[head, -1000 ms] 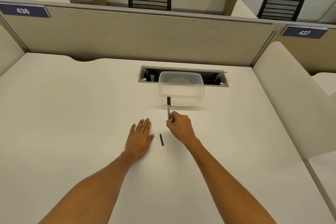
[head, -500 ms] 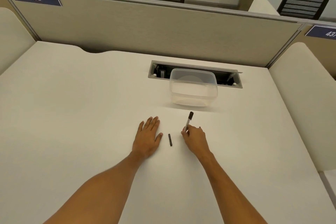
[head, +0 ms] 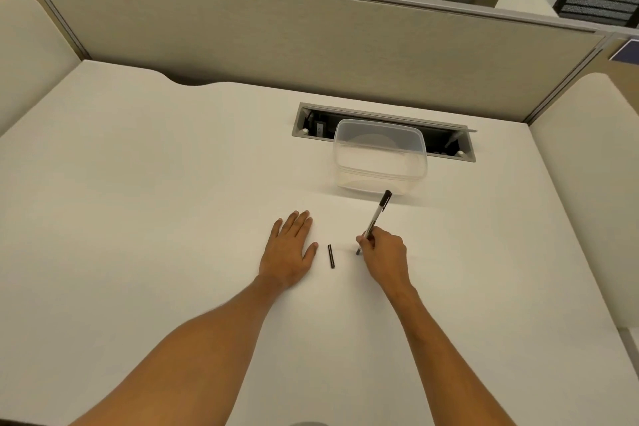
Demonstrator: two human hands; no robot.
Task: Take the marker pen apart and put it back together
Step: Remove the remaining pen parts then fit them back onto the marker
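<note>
My right hand (head: pixel 385 250) grips a slim marker pen (head: pixel 377 214) with a pale barrel and a black end. The pen leans up and to the right, its lower tip close to or touching the white desk (head: pixel 173 183). A short black piece of the pen (head: pixel 331 256) lies loose on the desk between my hands, apart from both. My left hand (head: pixel 289 247) rests flat on the desk with the palm down, fingers together, holding nothing.
An empty clear plastic container (head: pixel 379 157) stands just beyond the pen, in front of an open cable tray (head: pixel 383 130) set into the desk. A beige partition (head: pixel 311 45) closes the far edge; padded dividers flank both sides.
The pen in my right hand has tilted from upright to leaning right. My left hand and the loose black piece have stayed put. The view has tipped downward.
</note>
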